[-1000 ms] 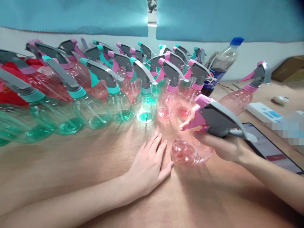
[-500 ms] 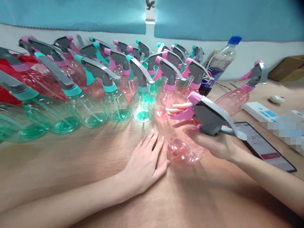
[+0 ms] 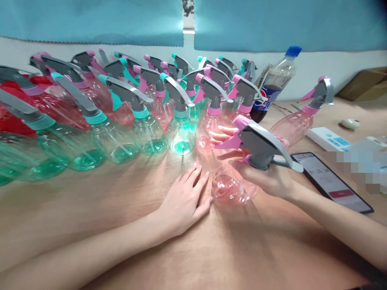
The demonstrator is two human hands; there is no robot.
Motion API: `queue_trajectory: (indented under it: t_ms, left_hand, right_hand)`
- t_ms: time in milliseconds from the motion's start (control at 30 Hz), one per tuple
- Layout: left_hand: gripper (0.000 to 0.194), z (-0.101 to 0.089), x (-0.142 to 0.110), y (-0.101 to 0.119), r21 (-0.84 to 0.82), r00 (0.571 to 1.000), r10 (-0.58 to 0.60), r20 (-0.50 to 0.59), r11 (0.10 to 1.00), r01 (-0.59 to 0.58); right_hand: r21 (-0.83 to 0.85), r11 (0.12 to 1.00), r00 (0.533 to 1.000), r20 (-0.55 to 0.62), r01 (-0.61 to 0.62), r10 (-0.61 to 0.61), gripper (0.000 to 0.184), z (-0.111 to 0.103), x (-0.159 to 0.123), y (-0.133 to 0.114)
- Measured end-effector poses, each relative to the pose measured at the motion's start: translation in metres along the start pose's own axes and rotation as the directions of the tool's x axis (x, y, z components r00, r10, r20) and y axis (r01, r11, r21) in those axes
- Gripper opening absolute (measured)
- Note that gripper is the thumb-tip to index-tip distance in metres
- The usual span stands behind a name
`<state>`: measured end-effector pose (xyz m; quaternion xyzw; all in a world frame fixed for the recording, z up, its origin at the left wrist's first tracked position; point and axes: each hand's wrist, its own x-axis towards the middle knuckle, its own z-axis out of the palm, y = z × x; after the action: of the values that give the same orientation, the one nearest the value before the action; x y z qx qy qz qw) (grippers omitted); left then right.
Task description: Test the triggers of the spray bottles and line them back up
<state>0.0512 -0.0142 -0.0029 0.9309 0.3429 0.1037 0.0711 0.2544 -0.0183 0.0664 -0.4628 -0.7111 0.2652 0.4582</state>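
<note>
The table (image 3: pixel 121 201) is lined with spray bottles (image 3: pixel 150 137); in front, a pink bottle (image 3: pixel 228 187) is clasped, tilted, in the right hand (image 3: pixel 266 177), fingers (image 3: pixel 226 130) outstretched past the trigger (image 3: pixel 230 141); the left hand (image 3: pixel 184 201) is laid flat nearby, fingers slightly parted.

The spray bottle (image 3: pixel 227 188) is made of transparent pink plastic and has a rounded body. Its head (image 3: pixel 260 144) is dark grey, with a paler grey strip along the top, while the nozzle (image 3: pixel 241 122) and the trigger (image 3: pixel 231 140) are pink. The bottle is tilted in the right hand (image 3: pixel 273 179), its base towards the left; whether this base touches the table (image 3: pixel 193 262), I cannot tell.
</note>
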Motion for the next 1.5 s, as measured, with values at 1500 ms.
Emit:
queue_trajectory:
  t_ms: [1500]
  left_hand:
    - [0.051,-0.003,0.0,-0.002,0.008,0.999,0.025,0.021,1.0,-0.025]
  right_hand:
    - [0.007,0.996,0.994,0.067,0.09,-0.09,0.028,-0.003,0.007,-0.005]
